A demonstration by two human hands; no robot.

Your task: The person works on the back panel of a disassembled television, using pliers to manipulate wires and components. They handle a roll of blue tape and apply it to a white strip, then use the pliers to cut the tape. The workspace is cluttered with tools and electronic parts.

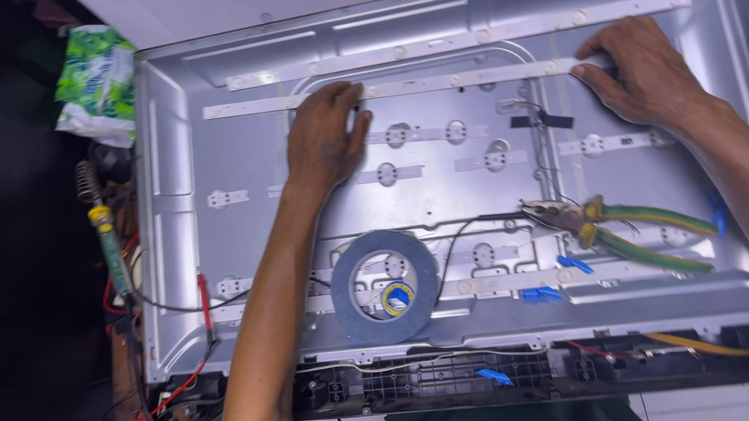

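Both hands press one white LED strip (464, 79) flat against the metal TV back panel (185, 171), upper centre of frame: left hand (327, 137) and right hand (641, 74), fingers spread. Other strips already lie seated; tape roll (385, 287) and pliers (616, 231) rest unused, lower centre.

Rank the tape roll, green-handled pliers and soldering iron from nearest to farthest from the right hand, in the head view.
From the right hand:
1. Green-handled pliers, just below it on the metal panel.
2. Tape roll, lower centre of the panel.
3. Soldering iron, off the panel's left edge.
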